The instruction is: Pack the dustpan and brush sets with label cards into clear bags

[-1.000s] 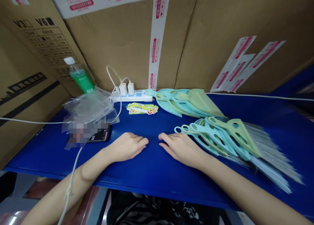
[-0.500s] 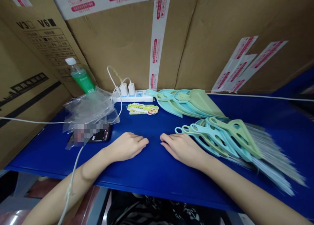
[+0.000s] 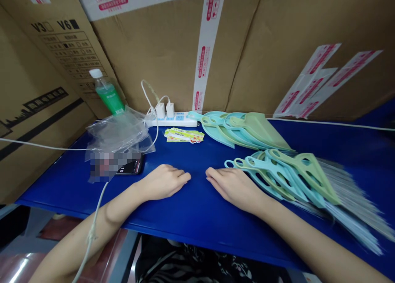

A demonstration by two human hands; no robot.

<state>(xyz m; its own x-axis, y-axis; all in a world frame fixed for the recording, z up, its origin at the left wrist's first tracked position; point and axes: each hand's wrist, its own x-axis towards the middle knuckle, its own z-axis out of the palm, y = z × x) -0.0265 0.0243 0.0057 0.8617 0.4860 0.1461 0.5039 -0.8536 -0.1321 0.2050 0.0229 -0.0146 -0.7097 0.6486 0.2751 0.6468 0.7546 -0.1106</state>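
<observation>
My left hand (image 3: 166, 181) rests loosely curled on the blue tabletop (image 3: 185, 221), with nothing visible in it. Across a small gap lies my right hand (image 3: 233, 188), its fingers also bent inward and pressed together, nothing showing in them. Just right of it is a pile of small hand brushes (image 3: 277, 176) with light blue and green handles and pale bristles pointing right. Behind them sit stacked dustpans (image 3: 247, 128) in the same colours. Beyond my hands is a small stack of yellow-green printed labels (image 3: 184, 135). Clear plastic bags (image 3: 119, 131) lie to the left, partly over a phone (image 3: 132, 168).
A white power strip (image 3: 173, 119) with two plugged-in chargers stands along the back. Behind the bags leans a bottle of green liquid (image 3: 111, 98). Large taped cardboard boxes (image 3: 160, 48) wall off the back and left. A white cable (image 3: 98, 209) hangs across my left forearm.
The view has turned slightly left, so everything sits a little further right in the picture. Both hands keep their pose on the table, and the phone's visible digits went from 09 to 10.
</observation>
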